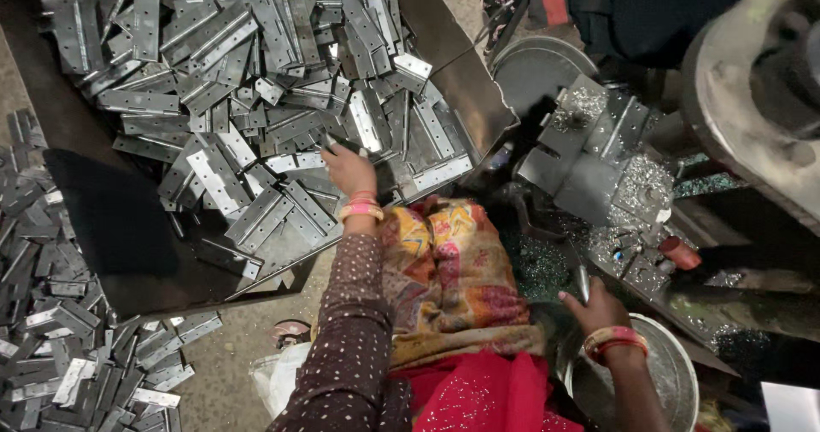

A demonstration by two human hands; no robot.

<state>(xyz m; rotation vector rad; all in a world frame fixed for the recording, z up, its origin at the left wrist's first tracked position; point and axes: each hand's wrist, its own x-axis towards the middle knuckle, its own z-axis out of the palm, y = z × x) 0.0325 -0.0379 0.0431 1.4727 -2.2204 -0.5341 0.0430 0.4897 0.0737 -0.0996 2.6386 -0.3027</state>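
Note:
My left hand (348,169) reaches into a heap of flat steel hinges (248,82) lying on a dark metal tray (128,235), its fingers closed around one hinge at the heap's near edge. Pink bangles circle that wrist. My right hand (595,305) is low at the right, gripping a thin metal piece that points up toward a grey machine fixture (589,154). That wrist wears red bangles too. A patterned orange cloth (444,270) covers my lap between the two arms.
Several more hinges (60,329) lie scattered on the floor at the left. Metal shavings (641,188) cover the machine bed. A round steel bowl (666,372) sits under my right wrist. A large grey wheel (752,82) fills the upper right.

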